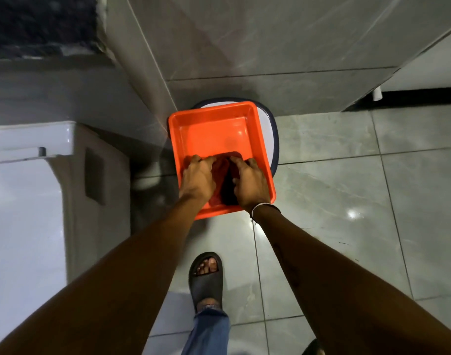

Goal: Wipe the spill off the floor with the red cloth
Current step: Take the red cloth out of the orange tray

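Observation:
An orange square basin (pixel 209 124) sits on top of a white round container with a dark rim (pixel 273 134). Inside the basin, at its near side, lies the dark red cloth (pixel 222 172). My left hand (pixel 197 176) and my right hand (pixel 250 183) are both in the basin, side by side, with the fingers closed on the cloth between them. Most of the cloth is hidden under the hands and in shadow. No spill shows clearly on the grey floor tiles (pixel 334 190).
A white toilet tank and pedestal (pixel 32 175) stand at the left. Grey tiled walls (pixel 270 47) rise behind the basin. My foot in a black slide sandal (pixel 206 278) stands on the floor below the basin. A white door or panel (pixel 429 70) is at the far right.

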